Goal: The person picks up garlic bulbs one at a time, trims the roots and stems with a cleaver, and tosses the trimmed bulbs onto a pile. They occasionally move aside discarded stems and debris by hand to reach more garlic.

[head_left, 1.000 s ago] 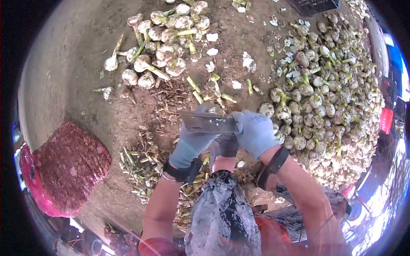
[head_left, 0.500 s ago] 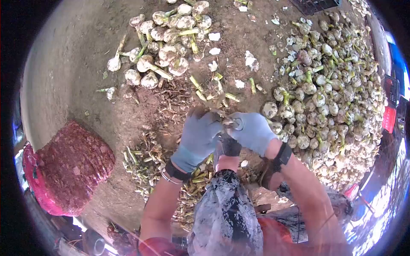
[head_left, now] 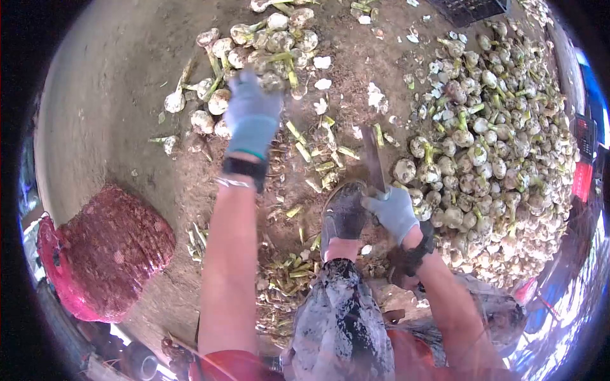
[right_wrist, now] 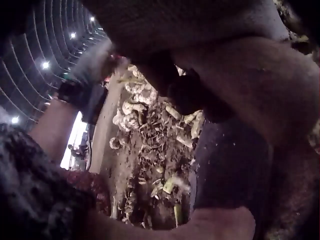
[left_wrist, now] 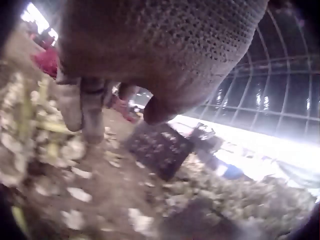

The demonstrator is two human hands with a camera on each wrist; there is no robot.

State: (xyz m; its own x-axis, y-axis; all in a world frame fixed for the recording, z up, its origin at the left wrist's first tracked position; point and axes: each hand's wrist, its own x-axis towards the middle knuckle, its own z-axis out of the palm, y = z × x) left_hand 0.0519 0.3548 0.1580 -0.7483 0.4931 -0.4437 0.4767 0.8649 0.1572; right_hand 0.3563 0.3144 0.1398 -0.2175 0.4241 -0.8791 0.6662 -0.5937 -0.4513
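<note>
In the head view, the gloved left hand (head_left: 253, 111) is over the smaller group of garlic bulbs (head_left: 279, 41), blurred. Its fingers hang apart and bent in the left wrist view, where the hand (left_wrist: 150, 55) shows nothing between fingers and thumb. The gloved right hand (head_left: 394, 213) grips a flat metal blade tool (head_left: 373, 155) by its lower end, the blade pointing up and away, near the shoe (head_left: 344, 213). Seen from the right wrist, the right hand (right_wrist: 240, 80) is dark and its fingers are curled.
A large garlic pile (head_left: 489, 152) covers the right side. Cut stems (head_left: 298, 143) and peelings lie on the soil between the two groups. A red mesh sack (head_left: 117, 254) lies at the left, and a black crate (head_left: 467, 9) stands at the top.
The hands, together over the shoe before, are apart. The left hand has moved up and left to the smaller garlic group; the right has moved slightly right and down, its blade now turned upward.
</note>
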